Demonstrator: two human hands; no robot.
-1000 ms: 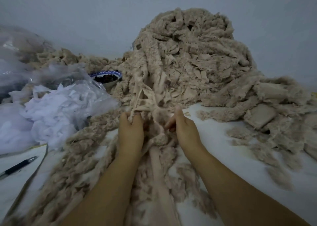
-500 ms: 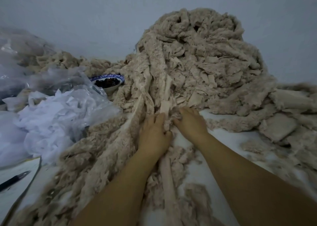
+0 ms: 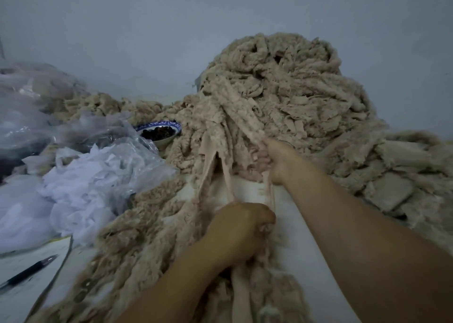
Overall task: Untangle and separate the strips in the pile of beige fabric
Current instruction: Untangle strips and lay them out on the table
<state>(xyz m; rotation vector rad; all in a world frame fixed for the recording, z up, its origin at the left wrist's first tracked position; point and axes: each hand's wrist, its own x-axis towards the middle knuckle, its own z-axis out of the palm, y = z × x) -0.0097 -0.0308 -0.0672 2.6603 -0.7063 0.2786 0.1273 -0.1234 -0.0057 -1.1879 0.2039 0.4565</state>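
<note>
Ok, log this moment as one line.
step: untangling | left hand: grips strip | right hand: grips pile edge | strip: taut, pile to left hand

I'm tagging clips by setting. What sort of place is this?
Likely a small textile workroom or home piecework spot: a pile of beige fabric strips heaped against a bare wall, a clear bag of white scraps beside it, and a pen on paper.

No text, label, brand or number can be read. The sheet of paper (image 3: 27, 283) at the lower left of the frame is too blurred for writing to be made out; the bowl (image 3: 171, 124) at centre left carries only a blue pattern.
</note>
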